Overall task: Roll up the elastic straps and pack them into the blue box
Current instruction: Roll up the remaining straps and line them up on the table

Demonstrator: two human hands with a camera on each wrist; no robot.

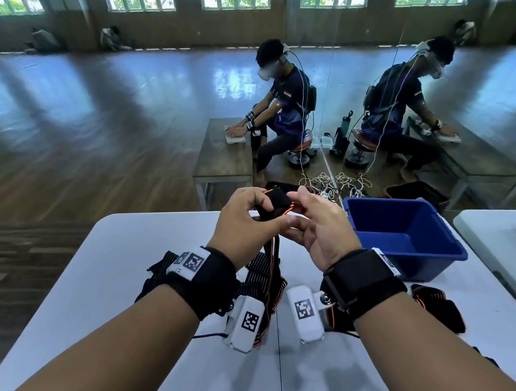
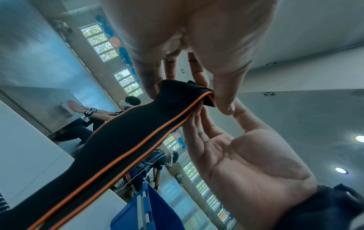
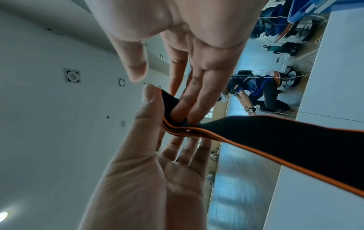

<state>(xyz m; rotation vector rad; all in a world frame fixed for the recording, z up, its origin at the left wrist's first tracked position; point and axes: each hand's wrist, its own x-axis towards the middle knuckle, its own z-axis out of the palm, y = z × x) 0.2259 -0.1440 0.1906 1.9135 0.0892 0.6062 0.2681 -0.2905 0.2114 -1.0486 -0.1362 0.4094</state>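
Wooden floor and a row of windows fill the far part of the hall, and a mirror wall on the right doubles a seated person (image 1: 278,102) in a headset who presses a cloth on a low bench. Nearer stands a white table (image 1: 116,276), with the blue box (image 1: 404,234) on its far right, open and showing only its bare floor. Above the table's far edge both hands hold one strap (image 1: 276,205), black with thin orange edging, its top end folded over into a few layers while the rest hangs down to the table. The left hand (image 1: 244,222) pinches the folded end between thumb and fingers; the right hand (image 1: 319,229) pinches it from the other side. More straps (image 1: 261,277) lie under the wrists, some with fine white stripes, and another (image 1: 438,304) lies near the box. Square black-and-white code tags sit on the wrist bands; no writing can be read.
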